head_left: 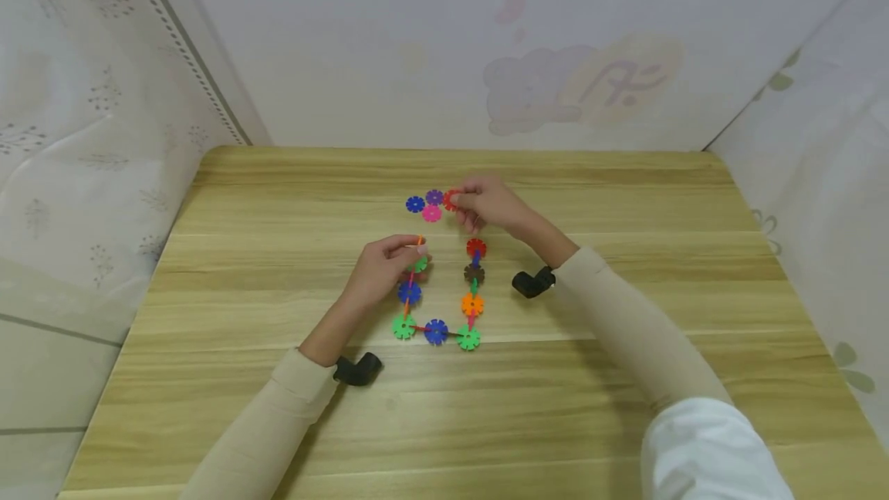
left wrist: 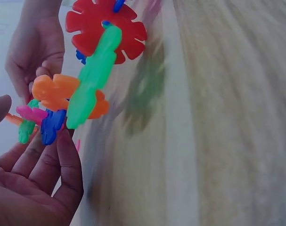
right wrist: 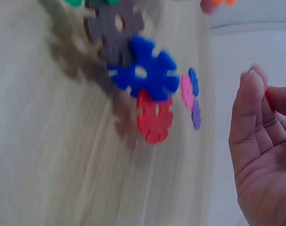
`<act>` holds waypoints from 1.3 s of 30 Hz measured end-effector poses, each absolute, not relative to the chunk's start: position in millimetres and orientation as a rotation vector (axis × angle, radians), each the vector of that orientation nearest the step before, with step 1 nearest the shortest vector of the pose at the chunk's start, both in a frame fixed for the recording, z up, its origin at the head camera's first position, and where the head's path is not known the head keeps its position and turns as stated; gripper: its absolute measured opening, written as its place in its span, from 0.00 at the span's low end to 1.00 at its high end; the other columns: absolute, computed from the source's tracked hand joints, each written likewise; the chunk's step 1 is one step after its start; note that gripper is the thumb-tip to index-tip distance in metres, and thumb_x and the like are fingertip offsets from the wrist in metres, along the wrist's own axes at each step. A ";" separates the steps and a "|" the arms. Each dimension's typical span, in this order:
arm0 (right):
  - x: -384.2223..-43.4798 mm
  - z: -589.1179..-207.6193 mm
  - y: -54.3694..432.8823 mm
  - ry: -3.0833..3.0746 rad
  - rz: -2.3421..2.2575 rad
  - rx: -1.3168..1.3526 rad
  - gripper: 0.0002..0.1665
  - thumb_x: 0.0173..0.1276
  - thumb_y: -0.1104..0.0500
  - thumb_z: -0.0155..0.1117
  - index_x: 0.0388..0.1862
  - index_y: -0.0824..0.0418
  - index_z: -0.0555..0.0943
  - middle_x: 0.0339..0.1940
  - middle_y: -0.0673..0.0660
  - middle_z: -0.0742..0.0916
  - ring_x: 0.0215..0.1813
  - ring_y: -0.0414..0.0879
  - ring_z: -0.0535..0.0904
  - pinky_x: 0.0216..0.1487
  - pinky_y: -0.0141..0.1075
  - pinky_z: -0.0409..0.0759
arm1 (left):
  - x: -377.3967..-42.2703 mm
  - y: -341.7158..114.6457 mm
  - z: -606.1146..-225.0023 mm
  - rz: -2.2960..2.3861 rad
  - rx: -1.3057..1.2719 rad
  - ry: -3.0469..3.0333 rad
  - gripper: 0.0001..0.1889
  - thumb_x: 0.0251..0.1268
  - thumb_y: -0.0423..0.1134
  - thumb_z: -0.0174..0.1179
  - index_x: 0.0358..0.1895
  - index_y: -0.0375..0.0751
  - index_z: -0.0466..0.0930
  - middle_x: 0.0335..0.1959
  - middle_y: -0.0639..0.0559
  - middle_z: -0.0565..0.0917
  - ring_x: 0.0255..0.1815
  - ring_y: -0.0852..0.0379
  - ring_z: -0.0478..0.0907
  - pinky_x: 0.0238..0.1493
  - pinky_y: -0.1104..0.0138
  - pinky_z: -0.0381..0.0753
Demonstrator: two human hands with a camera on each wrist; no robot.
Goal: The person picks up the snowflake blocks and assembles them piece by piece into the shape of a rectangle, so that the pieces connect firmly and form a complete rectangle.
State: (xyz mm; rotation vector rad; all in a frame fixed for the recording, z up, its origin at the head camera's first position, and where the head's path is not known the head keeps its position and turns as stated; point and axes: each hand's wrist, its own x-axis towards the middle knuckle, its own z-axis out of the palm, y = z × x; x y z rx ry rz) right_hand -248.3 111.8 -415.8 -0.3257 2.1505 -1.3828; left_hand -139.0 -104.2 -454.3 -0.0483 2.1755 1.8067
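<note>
A U-shaped chain of notched plastic snowflake discs, slotted together in several colours, has a blue disc [head_left: 436,332] in its near side. My left hand [head_left: 385,268] holds the far end of the chain's left side, with thumb and fingers about a green disc [head_left: 420,263] and an orange disc [head_left: 420,241]. Beyond the chain, my right hand [head_left: 491,203] pinches a loose red disc [head_left: 451,200] between thumb and fingers; in the right wrist view only a sliver of it shows. Another red disc [right wrist: 154,117] ends the chain's right side, below the right hand in the head view.
Loose blue [head_left: 414,204], purple [head_left: 434,197] and pink [head_left: 431,213] discs lie close together left of the right hand. Black angled pieces [head_left: 359,369] stick out at both wrists. The wooden table [head_left: 556,423] meets patterned cloth walls at its back and sides.
</note>
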 end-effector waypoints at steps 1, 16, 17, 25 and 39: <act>-245.3 -414.4 111.7 2.149 -1.385 -0.336 0.16 0.76 0.57 0.53 0.42 0.73 0.76 0.30 0.67 0.83 0.22 0.47 0.78 0.30 0.44 0.83 | -139.1 -103.8 -454.5 1.810 -0.040 2.174 0.24 0.69 0.50 0.59 0.61 0.40 0.76 0.47 0.44 0.87 0.39 0.46 0.86 0.39 0.65 0.83; -217.5 -411.4 96.0 2.086 -1.383 -0.442 0.18 0.76 0.56 0.54 0.41 0.73 0.76 0.22 0.57 0.80 0.20 0.46 0.75 0.25 0.36 0.80 | -140.8 -101.6 -456.1 1.845 0.042 2.134 0.26 0.67 0.51 0.61 0.61 0.38 0.76 0.46 0.41 0.87 0.43 0.45 0.86 0.46 0.61 0.83; -216.5 -411.9 95.1 2.081 -1.389 -0.444 0.17 0.76 0.56 0.54 0.39 0.73 0.77 0.21 0.57 0.80 0.20 0.46 0.75 0.25 0.36 0.80 | -140.6 -101.8 -456.0 1.850 0.043 2.128 0.26 0.67 0.51 0.61 0.62 0.38 0.76 0.46 0.41 0.87 0.43 0.45 0.86 0.46 0.61 0.83; -212.4 -416.4 90.0 2.032 -1.435 -0.454 0.18 0.76 0.56 0.54 0.40 0.73 0.76 0.21 0.57 0.81 0.19 0.45 0.75 0.25 0.40 0.80 | -138.7 -101.6 -454.0 1.874 0.042 2.120 0.25 0.67 0.50 0.61 0.61 0.38 0.76 0.47 0.42 0.87 0.43 0.47 0.86 0.48 0.60 0.83; -206.9 -421.0 85.2 2.063 -1.433 -0.504 0.18 0.75 0.57 0.54 0.59 0.63 0.78 0.25 0.65 0.83 0.20 0.46 0.78 0.27 0.42 0.83 | -139.6 -102.2 -456.5 1.884 0.047 2.206 0.22 0.67 0.50 0.62 0.58 0.40 0.80 0.46 0.44 0.87 0.38 0.54 0.84 0.39 0.63 0.85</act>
